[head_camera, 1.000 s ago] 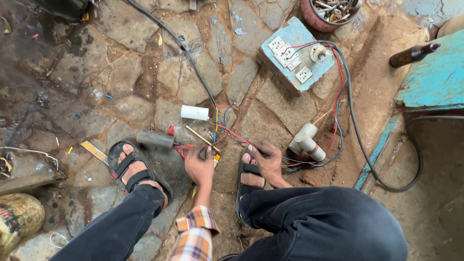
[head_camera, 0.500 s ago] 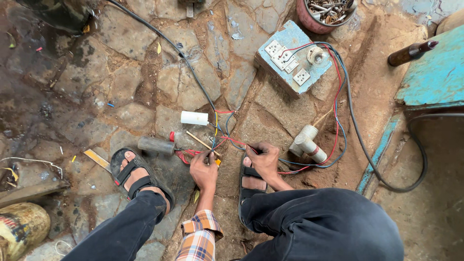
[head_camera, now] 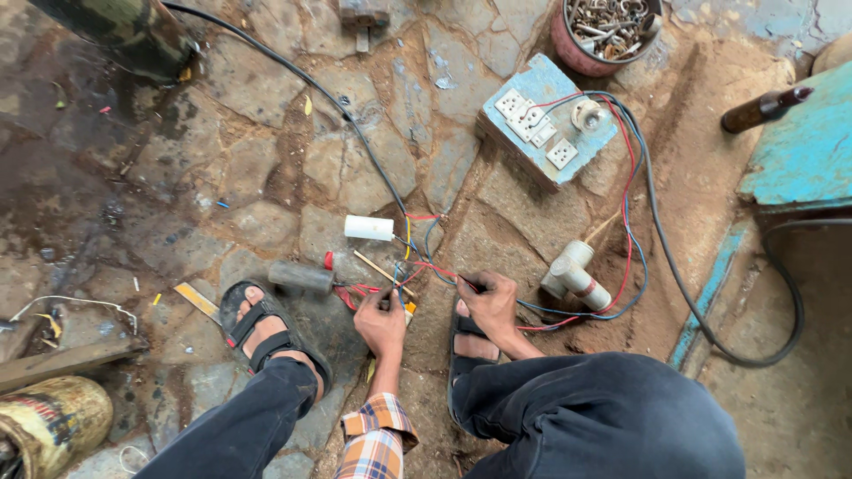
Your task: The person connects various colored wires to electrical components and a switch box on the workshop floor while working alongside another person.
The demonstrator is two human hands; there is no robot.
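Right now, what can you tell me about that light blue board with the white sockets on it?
The socket board is a squarish slab, pale blue and worn, lying flat and turned cornerwise on the stone ground. Several white sockets or switches sit on its face, with one round whitish fitting near its right edge. Red, blue and black wires leave from that side and loop down toward the person's hands. Neither hand touches it. A bowl of metal scrap stands just beyond.
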